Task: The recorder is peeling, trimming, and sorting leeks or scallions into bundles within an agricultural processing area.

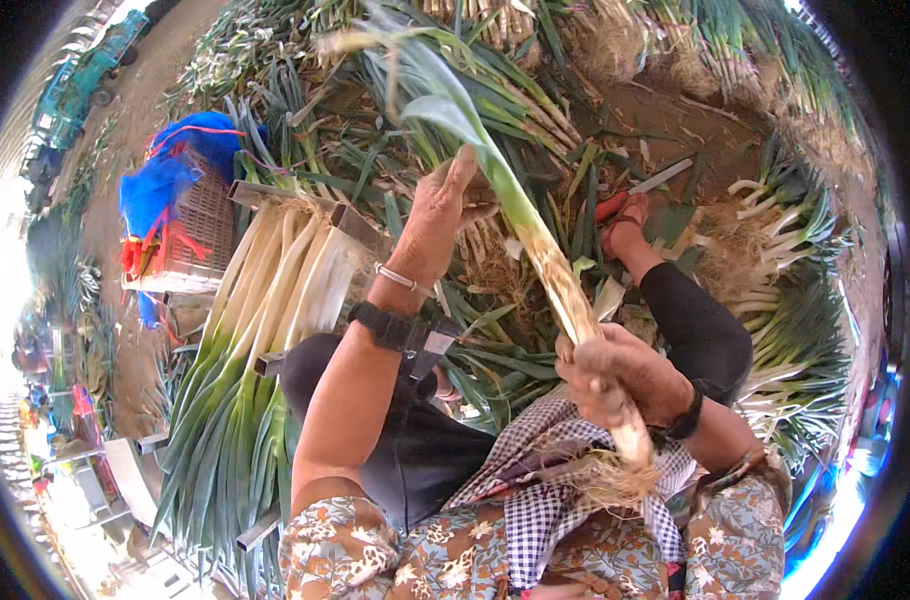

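One long leek (540, 250) runs slantwise across the middle, its roots low and close to my body, its leaves up and away. My right hand (625, 375) is closed around the pale lower stalk, just above the shaggy roots (615, 480). Higher up, my left hand (440, 220) is beside the green part, thumb and fingers apart, the thumb against or very near the stalk. Some of its fingers are hidden. The leaf tops are smeared by motion. On a metal frame (360, 228) to my left lies a bundle of whitish, cleaned leeks (265, 270), green ends toward me.
Loose leaves (485, 330) and unclean leeks cover the ground between my legs. More leeks (775, 300) lie in piles at right and far. A crate (200, 225) with blue netting (180, 165) stands left; a green vehicle (85, 85) is beyond. My sandalled foot (627, 220) is ahead.
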A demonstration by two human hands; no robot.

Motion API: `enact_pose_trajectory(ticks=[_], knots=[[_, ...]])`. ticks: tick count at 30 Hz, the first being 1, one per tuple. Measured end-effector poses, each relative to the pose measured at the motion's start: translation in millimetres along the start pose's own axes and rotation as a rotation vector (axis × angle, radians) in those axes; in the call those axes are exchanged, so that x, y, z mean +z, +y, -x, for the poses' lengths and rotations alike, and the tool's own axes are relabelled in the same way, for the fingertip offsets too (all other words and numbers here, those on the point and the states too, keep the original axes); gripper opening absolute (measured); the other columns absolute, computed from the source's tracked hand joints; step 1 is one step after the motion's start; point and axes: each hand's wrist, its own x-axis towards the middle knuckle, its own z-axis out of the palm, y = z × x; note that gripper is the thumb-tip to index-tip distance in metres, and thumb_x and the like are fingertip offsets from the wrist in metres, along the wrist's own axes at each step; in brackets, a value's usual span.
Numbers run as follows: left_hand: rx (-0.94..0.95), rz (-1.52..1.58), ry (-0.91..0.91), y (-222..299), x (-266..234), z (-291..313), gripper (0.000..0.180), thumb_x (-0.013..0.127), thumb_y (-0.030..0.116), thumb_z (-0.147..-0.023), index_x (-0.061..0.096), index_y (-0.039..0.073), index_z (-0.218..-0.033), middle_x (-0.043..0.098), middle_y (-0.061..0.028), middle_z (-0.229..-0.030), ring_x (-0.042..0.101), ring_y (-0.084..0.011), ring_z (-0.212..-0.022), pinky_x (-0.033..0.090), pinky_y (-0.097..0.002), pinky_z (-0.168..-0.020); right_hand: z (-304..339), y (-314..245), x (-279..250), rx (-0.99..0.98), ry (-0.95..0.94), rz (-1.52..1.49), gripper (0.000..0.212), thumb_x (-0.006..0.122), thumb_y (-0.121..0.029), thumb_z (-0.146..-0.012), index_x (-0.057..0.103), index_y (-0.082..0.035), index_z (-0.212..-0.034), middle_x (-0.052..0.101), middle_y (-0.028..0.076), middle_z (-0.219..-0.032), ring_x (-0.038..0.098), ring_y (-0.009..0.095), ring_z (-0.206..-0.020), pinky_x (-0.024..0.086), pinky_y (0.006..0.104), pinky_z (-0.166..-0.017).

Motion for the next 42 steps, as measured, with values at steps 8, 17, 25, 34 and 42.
enact_pose_trajectory(ticks=[8, 17, 25, 34, 42], knots=[[0.384, 0.386, 0.057, 36, 40, 20, 0.034, 0.062, 0.029, -0.090, 0.054, 0.010, -0.117, 0.064, -0.0015, -0.098, 0.064, -0.0194, -0.085, 0.053, -0.0367, -0.073, -21, 48, -60, -0.489, 0.525, 1.265, 0.037, 0.066, -0.014, -0.083, 0.049, 0.002, -0.111, 0.062, 0.009, -0.088, 0.055, 0.016, -0.077, 0.046, 0.0339, -0.067], [0.320, 0.123, 0.131, 50, -2, 39, 0.046, 0.054, 0.031, -0.095, 0.048, -0.003, -0.125, 0.061, -0.0116, -0.114, 0.061, -0.0195, -0.100, 0.053, -0.0343, -0.080, -131, -24, -10, -0.989, 0.297, 1.095, 0.037, 0.059, -0.009, -0.088, 0.048, 0.001, -0.122, 0.061, 0.011, -0.107, 0.054, 0.016, -0.099, 0.043, 0.0311, -0.088], [0.301, 0.431, 0.341, 43, 1, 32, 0.058, 0.055, 0.059, -0.086, 0.052, 0.007, -0.111, 0.057, -0.0053, -0.099, 0.057, -0.0172, -0.084, 0.051, -0.0366, -0.065, -133, 65, -74, -0.564, 0.250, 1.009, 0.021, 0.061, -0.007, -0.086, 0.054, -0.003, -0.105, 0.053, -0.002, -0.083, 0.051, 0.007, -0.075, 0.047, 0.0269, -0.066], [0.494, 0.538, 0.841, 30, -26, 9, 0.043, 0.052, 0.048, -0.093, 0.058, 0.006, -0.094, 0.053, 0.0018, -0.083, 0.048, -0.0109, -0.072, 0.041, -0.0289, -0.060, -160, 78, -21, -0.651, 0.230, 0.851, 0.018, 0.056, -0.012, -0.092, 0.051, -0.002, -0.105, 0.050, -0.002, -0.086, 0.040, 0.009, -0.072, 0.038, 0.0235, -0.063], [0.822, 0.312, 0.573, 33, -16, 4, 0.037, 0.060, 0.047, -0.089, 0.057, 0.011, -0.079, 0.045, 0.0076, -0.067, 0.037, -0.0051, -0.055, 0.029, -0.0234, -0.049, -160, 51, -22, -0.922, 0.452, 1.114, 0.027, 0.060, -0.002, -0.082, 0.054, 0.005, -0.107, 0.058, 0.008, -0.087, 0.056, 0.015, -0.078, 0.046, 0.0275, -0.069]])
